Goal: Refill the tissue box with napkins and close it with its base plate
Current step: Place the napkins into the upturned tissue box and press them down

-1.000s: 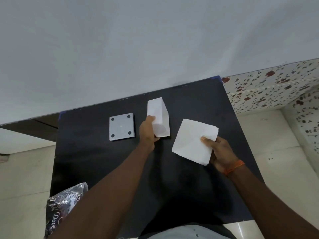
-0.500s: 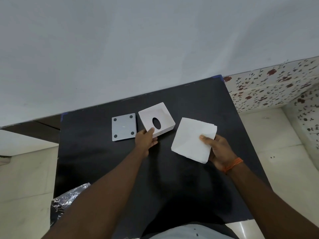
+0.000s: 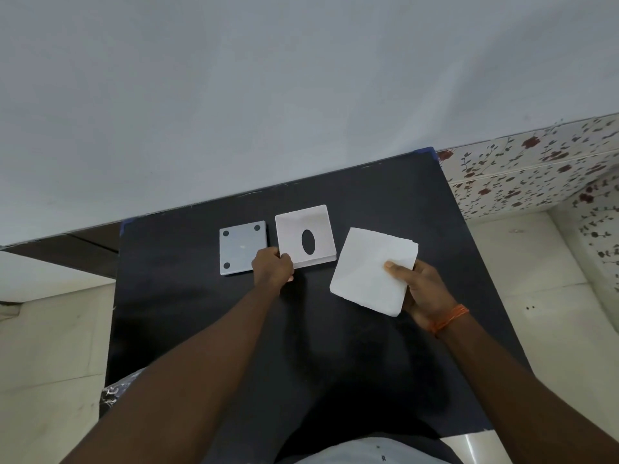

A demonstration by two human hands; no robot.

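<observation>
Tissue box (image 3: pixel 304 235) lies on the black table (image 3: pixel 335 363), its oval opening facing the camera, its near left corner pinched in the left hand (image 3: pixel 272 271) fingers. Beyond the right hand (image 3: pixel 423 288) thumb, a napkin stack (image 3: pixel 372 270) is gripped, fingers underneath. Left of the left fingers, touching them, lies the grey base plate (image 3: pixel 242 251).

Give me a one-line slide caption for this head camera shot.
Left hand grips the tissue box beside its base plate while the right hand holds a napkin stack.
</observation>
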